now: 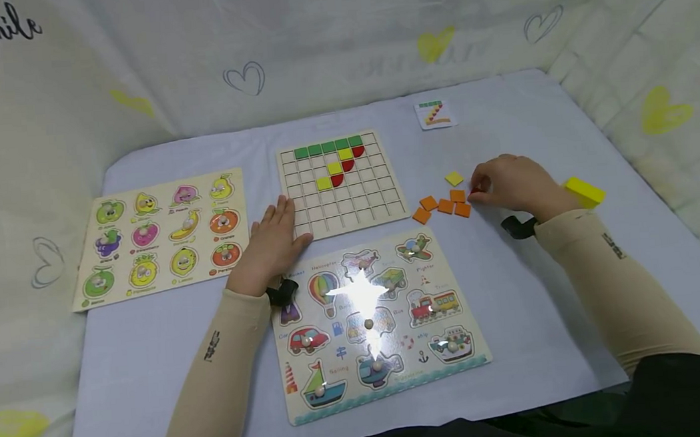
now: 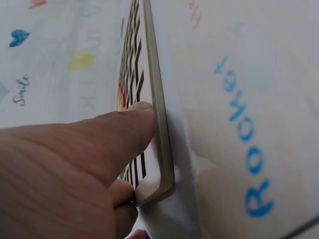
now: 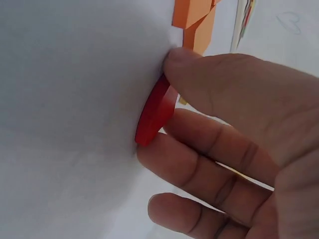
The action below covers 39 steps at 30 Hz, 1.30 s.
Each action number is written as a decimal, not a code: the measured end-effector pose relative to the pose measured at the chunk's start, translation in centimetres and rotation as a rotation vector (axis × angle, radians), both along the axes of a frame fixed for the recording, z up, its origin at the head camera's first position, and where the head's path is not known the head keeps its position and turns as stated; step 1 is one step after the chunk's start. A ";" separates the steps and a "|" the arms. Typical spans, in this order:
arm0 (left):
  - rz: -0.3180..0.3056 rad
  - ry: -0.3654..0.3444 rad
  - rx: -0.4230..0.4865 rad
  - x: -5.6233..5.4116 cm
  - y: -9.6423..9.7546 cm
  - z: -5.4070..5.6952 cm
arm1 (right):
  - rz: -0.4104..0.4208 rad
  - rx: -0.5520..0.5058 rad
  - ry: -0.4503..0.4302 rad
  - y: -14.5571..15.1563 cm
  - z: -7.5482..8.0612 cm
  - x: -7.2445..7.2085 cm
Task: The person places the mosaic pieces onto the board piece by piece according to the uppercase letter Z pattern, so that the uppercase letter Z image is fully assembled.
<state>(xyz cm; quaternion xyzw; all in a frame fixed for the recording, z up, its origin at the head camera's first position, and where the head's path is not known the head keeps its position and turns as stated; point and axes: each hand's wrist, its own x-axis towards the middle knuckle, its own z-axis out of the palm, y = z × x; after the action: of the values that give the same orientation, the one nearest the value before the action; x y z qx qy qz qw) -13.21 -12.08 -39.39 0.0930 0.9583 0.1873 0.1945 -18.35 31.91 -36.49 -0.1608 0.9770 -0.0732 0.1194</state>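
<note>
My right hand (image 1: 513,183) pinches a red quarter-round tile (image 3: 157,110) between thumb and fingertips, low over the white tabletop. Loose orange square tiles (image 1: 445,206) and one yellow square tile (image 1: 454,179) lie just left of it. My left hand (image 1: 272,242) rests with straight fingers at the lower left corner of a gridded board (image 1: 361,208); its thumb (image 2: 142,117) presses on the board's edge. Along the board's top runs a row of green squares (image 1: 329,147). Below them, yellow squares (image 1: 335,168) and red quarter-round tiles (image 1: 348,166) step down diagonally to the left.
A pattern card (image 1: 436,115) lies at the back right of the table. The fruit puzzle board (image 1: 163,213) is at the left, and the vehicle puzzle board (image 1: 339,333) lies in front. A yellow block (image 1: 586,192) sits beyond the right wrist.
</note>
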 end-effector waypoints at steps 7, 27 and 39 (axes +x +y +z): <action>0.009 0.002 0.009 0.1 -0.1 -0.1 | 0.001 0.003 -0.009 -0.4 -0.1 -0.2; 0.023 0.016 0.017 0.2 -0.2 -0.3 | 0.141 -0.003 0.077 -7.6 0.4 -2.6; 0.015 0.018 0.017 0.2 0.0 -0.3 | 0.318 -0.011 0.129 -15.7 0.1 -4.9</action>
<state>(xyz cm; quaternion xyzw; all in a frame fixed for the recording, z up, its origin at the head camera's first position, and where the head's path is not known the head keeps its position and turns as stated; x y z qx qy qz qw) -13.02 -12.06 -39.70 0.0893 0.9591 0.1959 0.1838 -23.26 16.22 -36.42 -0.3186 0.9444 -0.0482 0.0658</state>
